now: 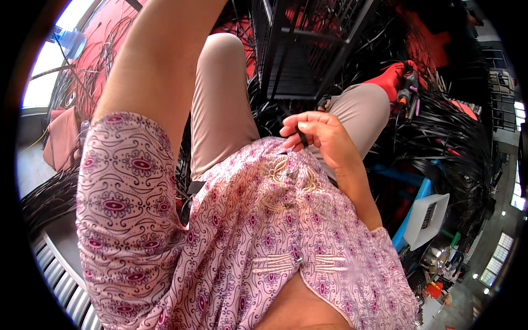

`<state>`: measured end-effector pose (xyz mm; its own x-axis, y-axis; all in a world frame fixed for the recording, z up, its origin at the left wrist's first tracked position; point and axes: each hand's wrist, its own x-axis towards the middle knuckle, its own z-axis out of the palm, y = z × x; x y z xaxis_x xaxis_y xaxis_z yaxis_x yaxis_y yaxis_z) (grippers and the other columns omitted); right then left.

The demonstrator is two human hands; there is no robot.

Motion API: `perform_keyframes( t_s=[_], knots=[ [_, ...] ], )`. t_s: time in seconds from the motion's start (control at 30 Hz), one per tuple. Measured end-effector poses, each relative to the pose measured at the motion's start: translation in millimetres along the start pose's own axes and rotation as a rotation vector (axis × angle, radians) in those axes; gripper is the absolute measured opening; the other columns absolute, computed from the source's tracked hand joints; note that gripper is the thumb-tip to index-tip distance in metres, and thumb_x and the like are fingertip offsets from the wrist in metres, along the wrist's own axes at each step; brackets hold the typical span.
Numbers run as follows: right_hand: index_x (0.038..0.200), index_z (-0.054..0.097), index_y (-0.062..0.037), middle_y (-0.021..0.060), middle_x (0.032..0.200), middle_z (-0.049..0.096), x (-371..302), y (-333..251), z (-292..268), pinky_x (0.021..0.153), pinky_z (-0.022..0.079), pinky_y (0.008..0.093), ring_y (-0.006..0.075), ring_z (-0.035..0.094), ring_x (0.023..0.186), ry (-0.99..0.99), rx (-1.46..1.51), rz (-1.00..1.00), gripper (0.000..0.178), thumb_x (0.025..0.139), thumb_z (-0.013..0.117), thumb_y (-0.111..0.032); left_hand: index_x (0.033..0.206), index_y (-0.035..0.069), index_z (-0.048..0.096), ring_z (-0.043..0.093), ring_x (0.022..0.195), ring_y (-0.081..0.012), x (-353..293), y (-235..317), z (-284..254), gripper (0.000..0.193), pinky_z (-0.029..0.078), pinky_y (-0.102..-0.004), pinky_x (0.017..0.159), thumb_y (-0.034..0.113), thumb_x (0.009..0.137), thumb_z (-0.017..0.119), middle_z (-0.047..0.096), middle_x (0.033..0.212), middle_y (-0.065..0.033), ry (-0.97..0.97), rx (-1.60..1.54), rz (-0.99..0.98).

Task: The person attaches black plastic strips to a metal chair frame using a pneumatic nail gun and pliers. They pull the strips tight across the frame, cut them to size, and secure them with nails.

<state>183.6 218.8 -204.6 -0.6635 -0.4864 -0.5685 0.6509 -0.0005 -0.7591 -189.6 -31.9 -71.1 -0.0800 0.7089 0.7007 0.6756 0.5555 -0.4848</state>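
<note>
My right hand [324, 137] is held over my lap, its fingers curled and pressed together. A narrow black strip [303, 137] runs between the fingers, and its full length cannot be made out. My left arm [159, 55] reaches up past the top edge, so the left hand is out of the picture. Beyond my knees stands a black open frame [300, 55] with slim bars. Dark strips lie behind and around it, some showing through its bars.
Heaps of loose black strips [451, 143] cover the right side. On my right knee's far side is a power tool [406, 93] near red material. A white plastic bin [428, 221] leans by a blue edge. At far left are a pink chair back [61, 140] and a water jug [71, 43].
</note>
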Motion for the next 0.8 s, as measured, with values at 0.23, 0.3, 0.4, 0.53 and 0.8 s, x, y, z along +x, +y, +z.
perform_keyframes(
  t_s=[0.23, 0.3, 0.4, 0.53, 0.8],
  knots=[
    [0.121, 0.065, 0.0078, 0.0204, 0.112, 0.07, -53, -39, 0, 0.097, 0.054, 0.0372, 0.0274, 0.069, 0.104, -0.361, 0.03, -0.205, 0.047, 0.08, 0.043, 0.013, 0.082, 0.004, 0.078, 0.068, 0.072, -0.0193, 50, 57, -92, 0.042, 0.054, -0.0332, 0.072, 0.045, 0.074, 0.082, 0.073, 0.078, -0.0101, -0.21, -0.648, -0.852],
    [0.127, 0.061, 0.0067, 0.0184, 0.118, 0.069, -46, -48, -15, 0.099, 0.052, 0.0354, 0.0262, 0.068, 0.108, -0.407, 0.033, -0.244, 0.043, 0.087, 0.049, 0.015, 0.082, 0.006, 0.079, 0.066, 0.066, -0.0158, 41, 69, -76, 0.039, 0.053, -0.0335, 0.066, 0.044, 0.074, 0.084, 0.072, 0.074, -0.0092, -0.231, -0.77, -0.963],
    [0.122, 0.064, 0.0033, 0.0116, 0.112, 0.071, -46, -44, -11, 0.095, 0.053, 0.0313, 0.0197, 0.069, 0.101, -0.254, -0.202, -0.37, 0.032, 0.092, 0.056, 0.007, 0.092, 0.007, 0.077, 0.063, 0.066, -0.0156, 50, 82, -61, 0.039, 0.051, -0.0319, 0.064, 0.043, 0.077, 0.081, 0.069, 0.073, -0.0086, -0.373, -0.689, -0.862],
    [0.1, 0.073, 0.0001, 0.0102, 0.086, 0.071, -62, -71, 7, 0.074, 0.053, 0.0268, 0.0169, 0.068, 0.084, -0.071, -0.774, -0.795, 0.012, 0.089, 0.07, -0.005, 0.088, 0.008, 0.078, 0.061, 0.066, -0.012, 43, 122, -96, 0.034, 0.049, -0.0291, 0.063, 0.041, 0.08, 0.08, 0.069, 0.069, -0.0064, -0.285, -0.779, -0.916],
    [0.098, 0.066, 0.001, 0.0154, 0.089, 0.068, -47, -104, 26, 0.07, 0.056, 0.0328, 0.0221, 0.067, 0.075, 0.071, -0.601, -1.354, 0.022, 0.097, 0.065, -0.021, 0.099, 0.001, 0.068, 0.063, 0.07, -0.022, 24, 191, -125, 0.047, 0.051, -0.0346, 0.07, 0.044, 0.101, 0.051, 0.064, 0.073, -0.0114, -0.074, -0.973, -1.204]
  ],
)
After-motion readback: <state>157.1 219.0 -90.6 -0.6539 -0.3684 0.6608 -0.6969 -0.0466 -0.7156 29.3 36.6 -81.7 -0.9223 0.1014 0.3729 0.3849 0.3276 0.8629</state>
